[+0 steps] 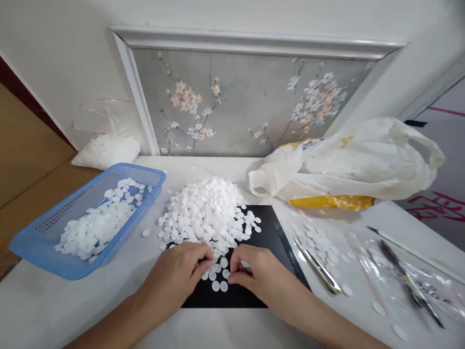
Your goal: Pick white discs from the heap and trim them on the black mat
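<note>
A large heap of small white round discs [205, 208] spreads over a black mat [279, 252] on the table. At the heap's front edge my left hand [189, 264] has its thumb and fingers curled together. Facing it, my right hand [250, 266] is curled in the same way, thumb near the fingertips, by several loose discs [220, 286] on the mat. Whatever sits between the fingertips of either hand is too small or too hidden to make out.
A blue plastic basket [145, 172] with more discs stands left, a bag of white pieces [109, 150] behind it. A white and yellow plastic bag [348, 165] lies back right. Tweezers [321, 271], scattered discs and a clear zip bag [381, 276] with tools lie right.
</note>
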Motion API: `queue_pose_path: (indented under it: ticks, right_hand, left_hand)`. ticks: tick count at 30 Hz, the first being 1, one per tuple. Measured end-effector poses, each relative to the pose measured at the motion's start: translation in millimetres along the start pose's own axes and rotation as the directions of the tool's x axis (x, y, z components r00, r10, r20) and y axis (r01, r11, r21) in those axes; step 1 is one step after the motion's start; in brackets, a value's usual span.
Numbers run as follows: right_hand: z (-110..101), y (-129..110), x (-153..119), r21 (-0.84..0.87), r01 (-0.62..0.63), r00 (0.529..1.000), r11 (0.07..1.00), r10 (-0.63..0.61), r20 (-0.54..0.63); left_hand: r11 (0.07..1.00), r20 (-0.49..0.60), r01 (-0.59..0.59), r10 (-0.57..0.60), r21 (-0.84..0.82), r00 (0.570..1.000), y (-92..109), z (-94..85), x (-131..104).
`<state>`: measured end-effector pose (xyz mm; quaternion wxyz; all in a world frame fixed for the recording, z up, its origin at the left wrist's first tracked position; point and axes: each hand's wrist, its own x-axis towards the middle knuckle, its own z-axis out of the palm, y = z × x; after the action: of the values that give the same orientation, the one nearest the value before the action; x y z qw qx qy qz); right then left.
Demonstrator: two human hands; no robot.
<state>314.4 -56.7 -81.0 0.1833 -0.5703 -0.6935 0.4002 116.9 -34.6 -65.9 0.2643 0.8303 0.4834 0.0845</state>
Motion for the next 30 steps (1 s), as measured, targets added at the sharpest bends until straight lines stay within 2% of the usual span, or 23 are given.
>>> queue_pose_path:
  ticks: [6,11,13,16,18,20,23,28,30]
  right_hand:
    - [-12,13,-1,0.001,-0.047,0.999,0.999,0.047,0.015]
    - [-21,10,-1,0.238,-0.061,0.993,0.969,0.036,0.11]
    - [-20,8,-1,0.271,-0.05,0.994,0.961,0.02,0.11]
    - [-12,7,-1,0.208,-0.04,0.997,0.977,0.025,0.07]
    - [-5,6,0,0.141,-0.006,1.0,0.99,0.003,0.018]
    - [0,3,1,0.077,0.041,0.999,0.996,-0.04,-0.026]
    - [4,-4,3,0.041,0.074,0.997,0.996,-0.072,-0.032]
    - [0,-5,0,0.004,-0.012,1.0,1.0,0.012,0.02]
    - [-5,-1,-1,0.042,-0.063,0.998,0.997,0.061,0.035]
  left_hand:
    - [0.997,0.05,0.016,-0.02,0.08,0.999,1,-0.4,0]
    - [0.987,0.064,-0.029,0.019,0.158,0.998,2,-0.2,-2]
    - [0.979,0.056,-0.048,0.037,0.197,0.998,2,-0.2,-2]
    - [0.979,-0.01,-0.027,0.029,0.204,1.0,3,-1.0,-2]
    - [0.992,-0.037,0.021,-0.017,0.126,0.999,6,-1.2,-1]
    - [0.998,0.02,0.054,-0.054,0.022,0.998,8,-0.3,-1]
    - [0.999,0.124,0.036,-0.032,-0.029,0.992,10,3.3,-1]
    - [0.999,0.057,0.042,-0.044,0.034,0.997,9,6.1,-1]
    - [0.998,0.036,0.041,-0.042,0.049,0.998,8,6.5,0]
